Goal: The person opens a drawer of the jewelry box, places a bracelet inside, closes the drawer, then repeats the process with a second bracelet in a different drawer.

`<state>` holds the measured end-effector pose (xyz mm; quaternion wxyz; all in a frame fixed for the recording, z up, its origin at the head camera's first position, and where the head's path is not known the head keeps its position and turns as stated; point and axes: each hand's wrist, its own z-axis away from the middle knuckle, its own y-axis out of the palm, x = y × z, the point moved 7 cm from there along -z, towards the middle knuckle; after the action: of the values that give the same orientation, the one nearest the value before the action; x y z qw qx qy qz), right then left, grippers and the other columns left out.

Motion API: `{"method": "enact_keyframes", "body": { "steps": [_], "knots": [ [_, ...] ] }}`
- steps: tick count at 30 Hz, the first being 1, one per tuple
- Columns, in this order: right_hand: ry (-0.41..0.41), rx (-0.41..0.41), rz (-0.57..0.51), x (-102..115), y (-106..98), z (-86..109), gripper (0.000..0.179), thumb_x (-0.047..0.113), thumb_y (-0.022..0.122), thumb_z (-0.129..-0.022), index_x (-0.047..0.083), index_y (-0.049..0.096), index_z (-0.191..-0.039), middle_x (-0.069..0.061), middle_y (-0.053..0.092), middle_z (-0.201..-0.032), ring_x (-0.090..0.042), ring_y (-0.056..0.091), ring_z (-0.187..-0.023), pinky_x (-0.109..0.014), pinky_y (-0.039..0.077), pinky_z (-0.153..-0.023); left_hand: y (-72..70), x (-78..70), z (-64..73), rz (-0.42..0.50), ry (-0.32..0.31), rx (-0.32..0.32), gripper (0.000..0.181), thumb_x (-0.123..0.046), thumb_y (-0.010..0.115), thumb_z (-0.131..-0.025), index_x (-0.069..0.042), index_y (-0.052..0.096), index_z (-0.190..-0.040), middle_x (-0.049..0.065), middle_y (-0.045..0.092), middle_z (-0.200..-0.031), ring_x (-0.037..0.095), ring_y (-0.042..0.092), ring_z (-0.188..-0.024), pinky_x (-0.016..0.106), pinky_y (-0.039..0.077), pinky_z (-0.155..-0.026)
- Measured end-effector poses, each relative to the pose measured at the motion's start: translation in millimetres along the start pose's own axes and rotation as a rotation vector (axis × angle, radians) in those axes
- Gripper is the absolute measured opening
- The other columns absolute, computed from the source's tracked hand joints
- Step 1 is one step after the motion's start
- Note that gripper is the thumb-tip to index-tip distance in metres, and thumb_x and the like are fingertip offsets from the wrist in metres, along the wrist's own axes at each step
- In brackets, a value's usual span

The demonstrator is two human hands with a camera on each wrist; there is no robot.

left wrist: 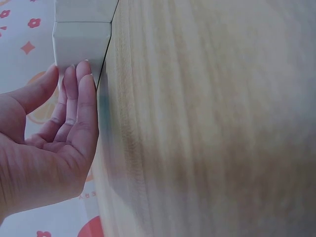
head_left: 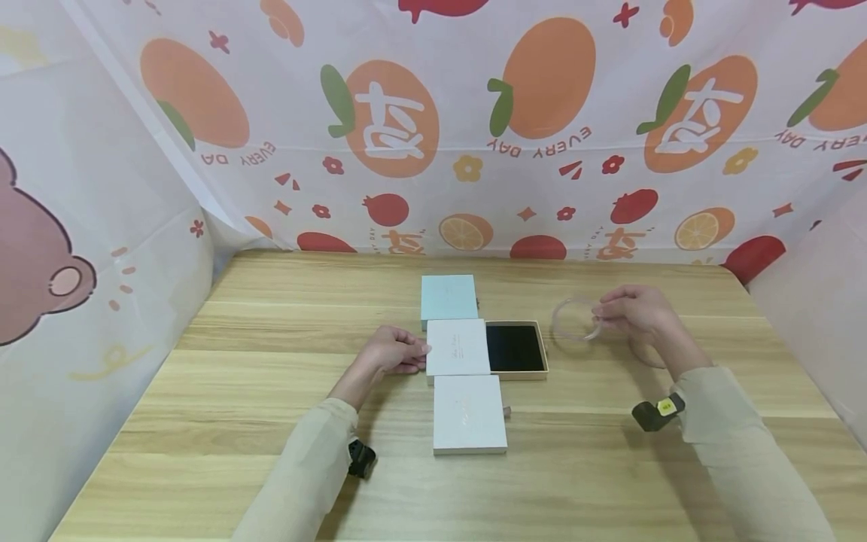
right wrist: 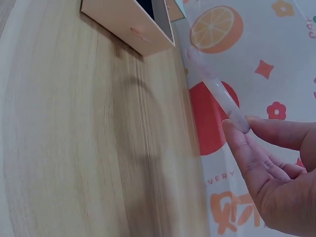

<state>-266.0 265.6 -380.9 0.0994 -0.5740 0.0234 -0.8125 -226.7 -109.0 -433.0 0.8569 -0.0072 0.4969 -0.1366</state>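
In the head view, my right hand [head_left: 640,312] pinches a clear, pale bangle [head_left: 557,324] between thumb and fingertips, above the table. The right wrist view shows the bangle [right wrist: 222,96] nearly edge-on, whitish with a faint pink tint. My left hand [head_left: 393,350] holds the left end of the middle white box [head_left: 457,346], its thumb at the top edge and its fingers against the end face [left wrist: 81,44]. Out of that box's right side extends a drawer [head_left: 544,354] with a black lining [head_left: 515,348]. The bangle is to the right of the drawer.
A light blue box [head_left: 448,296] lies behind the middle box, and another white box [head_left: 469,414] with a small tab [head_left: 506,412] lies in front. All rest on a wooden table [head_left: 271,421]. A fruit-print cloth [head_left: 460,188] hangs along the back.
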Motion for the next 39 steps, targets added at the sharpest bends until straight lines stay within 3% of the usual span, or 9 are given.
{"method": "enact_keyframes", "body": {
  "steps": [4,15,39],
  "knots": [
    [-0.004,0.006,-0.001,4.3,5.4,1.5,0.033,-0.003,0.058,-0.085,-0.015,0.042,-0.112,-0.002,0.066,-0.077,-0.012,0.065,-0.075,-0.026,0.054,-0.074,-0.2,0.6,-0.4,-0.004,0.000,-0.002,0.012,-0.003,0.063,-0.085,0.006,0.060,-0.092,0.012,0.064,-0.077,0.016,0.063,-0.065,0.026,0.055,-0.061],
    [-0.016,0.014,0.063,10.3,23.2,2.9,0.042,-0.002,0.060,-0.086,-0.019,0.040,-0.119,-0.002,0.066,-0.078,-0.012,0.065,-0.075,-0.027,0.054,-0.075,-0.3,0.8,-0.6,0.005,-0.005,-0.003,0.013,-0.003,0.063,-0.085,0.007,0.060,-0.092,0.012,0.065,-0.077,0.016,0.063,-0.066,0.028,0.055,-0.064],
    [-0.025,0.078,-0.012,1.8,68.4,-6.1,0.039,-0.010,0.061,-0.082,-0.021,0.042,-0.114,-0.014,0.067,-0.081,-0.024,0.066,-0.078,-0.034,0.054,-0.073,-0.2,1.3,-2.3,-0.002,-0.001,-0.004,0.012,-0.002,0.062,-0.085,0.007,0.060,-0.093,0.011,0.065,-0.077,0.016,0.063,-0.066,0.027,0.055,-0.062]
  ]
}}
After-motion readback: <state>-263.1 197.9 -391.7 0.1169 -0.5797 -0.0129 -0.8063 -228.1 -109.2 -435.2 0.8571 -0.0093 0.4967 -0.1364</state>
